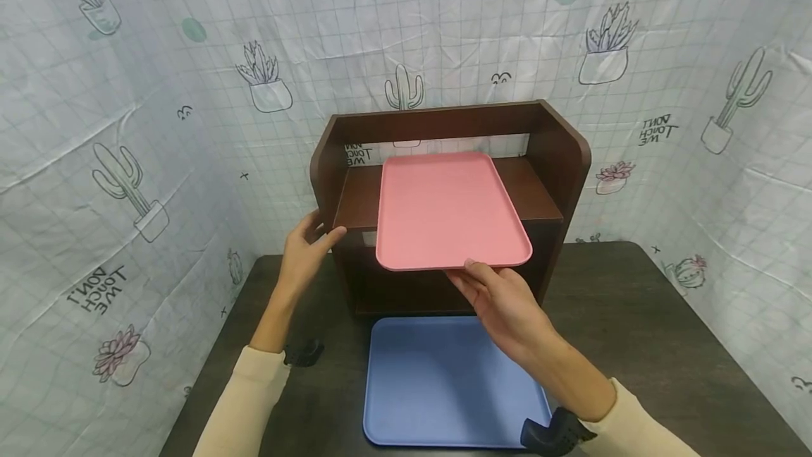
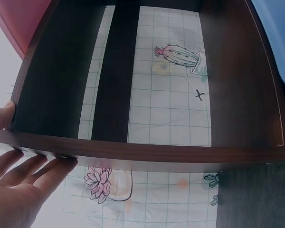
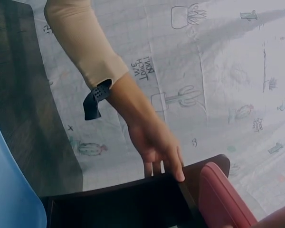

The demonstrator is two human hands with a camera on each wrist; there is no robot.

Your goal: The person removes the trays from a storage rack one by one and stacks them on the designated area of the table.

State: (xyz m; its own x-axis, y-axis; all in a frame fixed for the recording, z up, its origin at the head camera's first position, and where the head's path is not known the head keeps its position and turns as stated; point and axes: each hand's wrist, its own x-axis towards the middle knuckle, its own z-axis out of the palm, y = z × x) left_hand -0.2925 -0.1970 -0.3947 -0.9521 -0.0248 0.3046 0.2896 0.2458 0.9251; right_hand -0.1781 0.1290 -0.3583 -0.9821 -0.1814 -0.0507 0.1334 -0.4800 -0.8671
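Note:
My right hand (image 1: 510, 309) holds a pink tray (image 1: 450, 210) by its near edge, thumb on top and fingers beneath. The tray is in front of and over the upper board of a dark brown two-level shelf (image 1: 361, 203). My left hand (image 1: 301, 256) grips the shelf's left side panel. In the left wrist view, the thumb of the left hand (image 2: 19, 190) lies on the panel's front edge and its fingers on the outer face. Below the shelf, a blue tray (image 1: 444, 379) lies flat on the table. Whether the pink tray touches the board, I cannot tell.
The shelf stands on a dark wooden table (image 1: 634, 330) against a white cloth backdrop (image 1: 444, 34) printed with cacti. Raised side panels flank the upper board, and a back rail (image 1: 438, 122) runs behind it. Both wrists wear black straps (image 1: 552, 432).

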